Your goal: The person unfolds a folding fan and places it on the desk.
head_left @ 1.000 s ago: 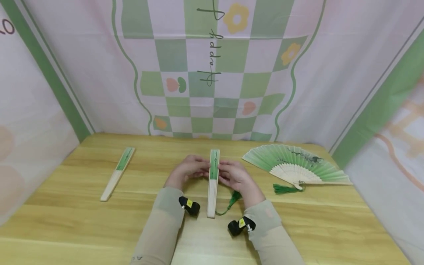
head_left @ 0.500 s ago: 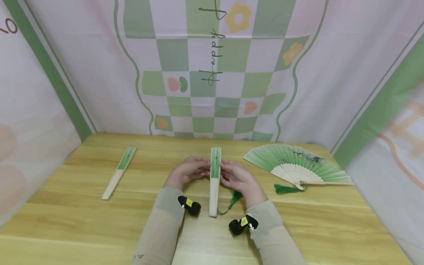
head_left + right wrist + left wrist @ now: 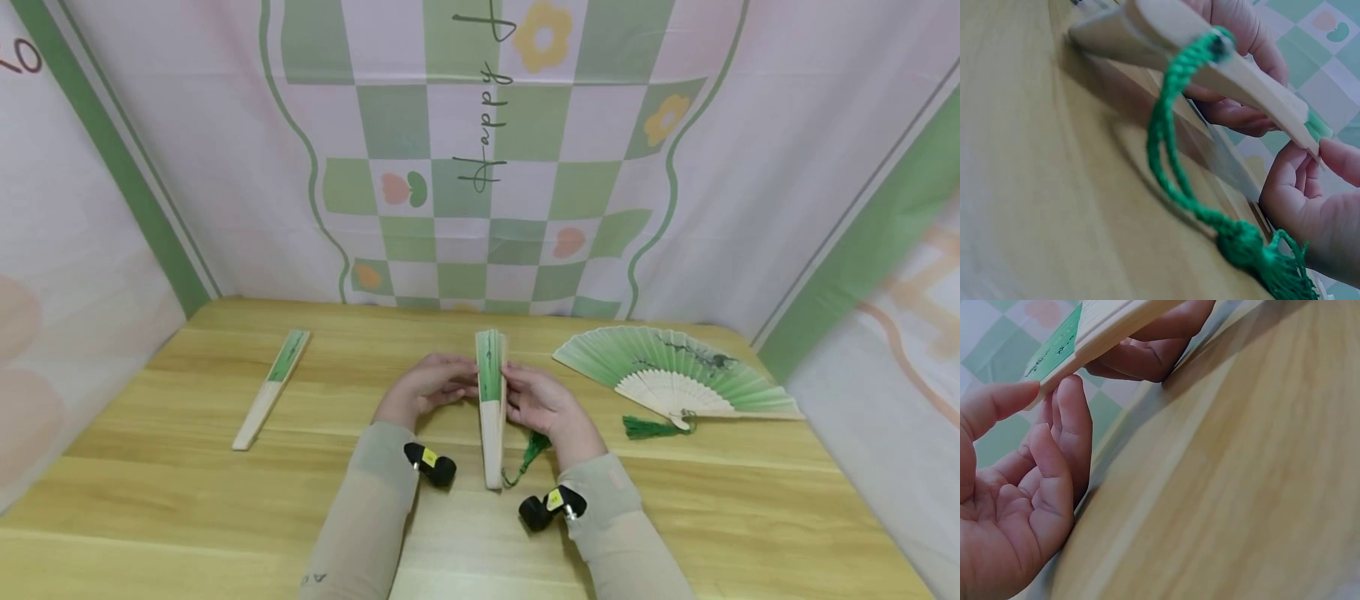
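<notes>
Both hands, left (image 3: pixel 423 390) and right (image 3: pixel 542 405), pinch the folded fan (image 3: pixel 491 400).

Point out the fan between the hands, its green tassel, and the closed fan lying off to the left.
held fan (image 3: pixel 490 375), head view, on the green paper part between the two hands.
green tassel (image 3: pixel 1254 247), right wrist view, on the knot above the fringe.
closed fan (image 3: pixel 272 387), head view, about mid-length, where green meets pale wood.

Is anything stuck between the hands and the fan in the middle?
No. The left hand and right hand already pinch the middle fan from both sides. Its green tassel hangs loose by the right hand.
</notes>
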{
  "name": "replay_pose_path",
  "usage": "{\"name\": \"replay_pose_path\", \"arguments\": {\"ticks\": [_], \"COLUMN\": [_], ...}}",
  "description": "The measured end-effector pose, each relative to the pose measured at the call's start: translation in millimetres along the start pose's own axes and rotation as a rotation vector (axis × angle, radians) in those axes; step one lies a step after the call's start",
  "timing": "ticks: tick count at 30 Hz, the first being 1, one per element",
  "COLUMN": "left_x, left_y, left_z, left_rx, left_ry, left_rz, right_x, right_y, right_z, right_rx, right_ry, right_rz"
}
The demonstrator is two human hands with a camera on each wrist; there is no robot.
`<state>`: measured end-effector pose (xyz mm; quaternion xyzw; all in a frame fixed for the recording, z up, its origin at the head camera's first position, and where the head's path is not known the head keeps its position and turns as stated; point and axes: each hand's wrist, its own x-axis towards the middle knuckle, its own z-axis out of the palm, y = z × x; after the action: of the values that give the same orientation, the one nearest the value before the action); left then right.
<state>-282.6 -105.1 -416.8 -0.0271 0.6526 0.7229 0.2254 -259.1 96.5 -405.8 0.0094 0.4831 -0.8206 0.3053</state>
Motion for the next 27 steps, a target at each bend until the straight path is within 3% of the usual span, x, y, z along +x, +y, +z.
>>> {"name": "replay_pose_path", "arguments": {"ticks": [17,27], "left_x": [-7.9,-8.2], "left_y": [2.3,-0.2], "left_z": [-4.2,-7.6], "left_rx": [-0.027,-0.146], "left_ry": [-0.067,-0.048], "left_rz": [0.017,0.035], "right_x": [-0.5,-0.4], "right_y": [0.8,0.3], "right_z": [1.7,3.9], "right_rx": [-0.002,0.1], "right_ry": [0.016,0.081], "right_rz": [-0.019,-0.034]}}
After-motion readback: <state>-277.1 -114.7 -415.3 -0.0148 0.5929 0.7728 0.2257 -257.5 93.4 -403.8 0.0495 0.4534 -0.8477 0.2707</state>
